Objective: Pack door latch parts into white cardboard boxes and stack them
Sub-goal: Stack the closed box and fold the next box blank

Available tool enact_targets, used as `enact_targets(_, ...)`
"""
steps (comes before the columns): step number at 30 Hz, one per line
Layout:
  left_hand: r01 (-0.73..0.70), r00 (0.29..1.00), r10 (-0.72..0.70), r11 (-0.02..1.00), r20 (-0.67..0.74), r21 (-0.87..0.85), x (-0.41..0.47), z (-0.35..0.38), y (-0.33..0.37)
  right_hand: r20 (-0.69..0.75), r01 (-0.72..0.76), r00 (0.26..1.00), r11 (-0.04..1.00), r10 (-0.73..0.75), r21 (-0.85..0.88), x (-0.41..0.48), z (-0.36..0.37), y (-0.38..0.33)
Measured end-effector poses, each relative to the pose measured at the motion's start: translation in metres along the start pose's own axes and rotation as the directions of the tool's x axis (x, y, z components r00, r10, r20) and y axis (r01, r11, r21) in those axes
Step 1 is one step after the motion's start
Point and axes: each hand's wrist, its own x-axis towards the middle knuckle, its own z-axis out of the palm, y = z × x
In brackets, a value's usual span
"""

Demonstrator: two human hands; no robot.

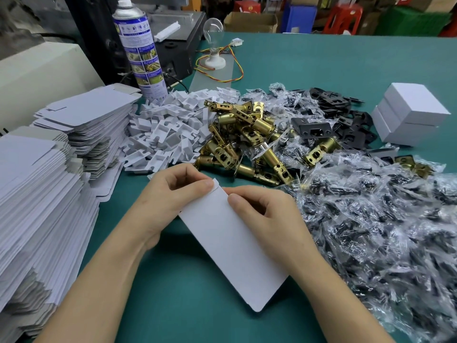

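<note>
Along the left edge of the frame, tall stacks of flat, unfolded white cardboard box blanks (49,194) sit on the teal-green table (173,305). Behind them, at upper left, stands a tall blue-and-white spray can (139,50). Right of the stacks lies a heap of small white plastic inserts (168,129).

At lower centre, the left hand (173,191) pinches the upper left corner of one flat white cardboard blank (232,248), fingers curled and thumb pressed on a small flap. The blank slants down toward the lower middle of the frame, its lower end over the table. The right hand (262,209) grips the blank's upper right edge, thumb on top and fingers curled beneath.

Above the hands, in the centre, is a pile of brass-coloured cylindrical door latches (247,139), with a clear light bulb on a white socket (214,43) farther up. Right of the latches lie black metal strike plates (341,115), and clear plastic bags of black screws (383,231) spread over the lower right. At the right edge, closed white cardboard boxes (410,115) stand stacked.
</note>
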Motion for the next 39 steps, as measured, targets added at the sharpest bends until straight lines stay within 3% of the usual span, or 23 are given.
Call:
enact_targets(17,-0.021,1.000,0.022,0.999,-0.015,0.025,0.001,-0.003,-0.002,-0.016,-0.009,1.000,1.000,0.009,0.000,0.000,0.000,-0.001)
enact_targets(22,-0.089,0.996,0.091,0.993,-0.018,0.081,0.000,0.003,-0.005,-0.042,-0.057,0.997,0.997,0.058,0.042,0.001,0.000,0.001)
enact_targets(29,-0.098,0.994,0.097,0.995,0.056,0.015,-0.005,0.014,-0.002,-0.111,-0.161,0.975,0.958,0.191,0.238,0.003,-0.004,0.003)
enact_targets(39,-0.084,0.991,0.084,0.996,0.105,-0.002,-0.006,0.014,0.000,-0.109,-0.152,0.977,0.959,0.182,0.238,-0.001,-0.002,0.002)
